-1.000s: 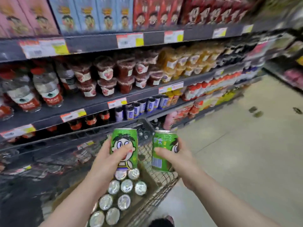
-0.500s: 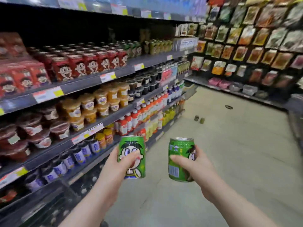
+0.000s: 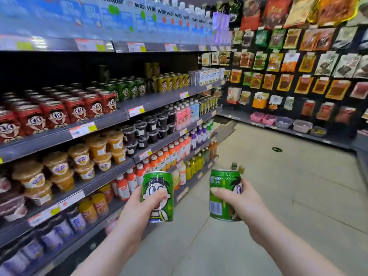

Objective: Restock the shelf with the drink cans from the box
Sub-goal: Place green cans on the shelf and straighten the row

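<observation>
Each hand clasps one upright green can, left hand [image 3: 137,206] nearer; matching green cans' shelf row [image 3: 127,88] lies up and forward-left.

Hands: two, the left hand [image 3: 133,211] and the right hand [image 3: 242,204]
Green cans in hand: two, a left can [image 3: 158,196] and a right can [image 3: 223,195]
Small cans on the floor [image 3: 238,167]: apparently two, blurred
Shelf tiers [image 3: 111,122]: five visible
</observation>
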`<state>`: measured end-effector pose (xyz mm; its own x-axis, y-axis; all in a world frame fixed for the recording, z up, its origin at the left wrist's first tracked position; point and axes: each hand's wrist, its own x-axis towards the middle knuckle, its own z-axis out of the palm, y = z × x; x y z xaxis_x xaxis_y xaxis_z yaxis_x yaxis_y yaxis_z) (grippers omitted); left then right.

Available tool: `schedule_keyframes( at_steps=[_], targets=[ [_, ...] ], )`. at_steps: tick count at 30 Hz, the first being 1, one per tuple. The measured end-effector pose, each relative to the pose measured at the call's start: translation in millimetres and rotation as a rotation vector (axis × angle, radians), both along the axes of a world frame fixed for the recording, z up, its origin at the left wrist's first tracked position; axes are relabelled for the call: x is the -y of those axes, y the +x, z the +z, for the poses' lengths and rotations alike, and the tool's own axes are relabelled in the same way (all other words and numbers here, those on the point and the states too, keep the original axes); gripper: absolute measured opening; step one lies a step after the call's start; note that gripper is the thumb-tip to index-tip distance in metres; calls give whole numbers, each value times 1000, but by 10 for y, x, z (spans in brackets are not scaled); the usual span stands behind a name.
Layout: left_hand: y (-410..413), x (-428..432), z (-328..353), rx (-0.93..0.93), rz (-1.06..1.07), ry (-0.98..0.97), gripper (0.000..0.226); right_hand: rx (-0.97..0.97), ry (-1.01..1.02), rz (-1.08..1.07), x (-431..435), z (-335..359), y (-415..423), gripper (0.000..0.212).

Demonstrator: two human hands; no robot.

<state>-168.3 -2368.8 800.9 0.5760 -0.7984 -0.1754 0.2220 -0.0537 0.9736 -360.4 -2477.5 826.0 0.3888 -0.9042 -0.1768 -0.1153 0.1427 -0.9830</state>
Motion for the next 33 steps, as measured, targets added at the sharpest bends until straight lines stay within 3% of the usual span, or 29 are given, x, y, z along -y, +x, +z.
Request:
schedule_keyframes(
  at_steps=[10, 14, 19, 29, 33],
  targets=[
    [565, 1765, 213, 50, 2, -94, 25, 38, -81, 37, 1755, 175, 693, 67],
    [887, 2362, 346, 72, 22, -106, 28, 90, -80, 68, 2397, 246, 1002, 56],
    [1127, 3002, 352, 95, 107, -94, 29, 55, -126, 158, 3178, 299, 1369, 84],
    [1424, 4128, 385, 74, 428, -107, 19, 43, -207, 450, 4850, 479, 2131, 48],
    [1498, 4369, 416, 91, 546, -118, 46, 37, -233, 591, 5334, 599, 2550, 50]
  ],
)
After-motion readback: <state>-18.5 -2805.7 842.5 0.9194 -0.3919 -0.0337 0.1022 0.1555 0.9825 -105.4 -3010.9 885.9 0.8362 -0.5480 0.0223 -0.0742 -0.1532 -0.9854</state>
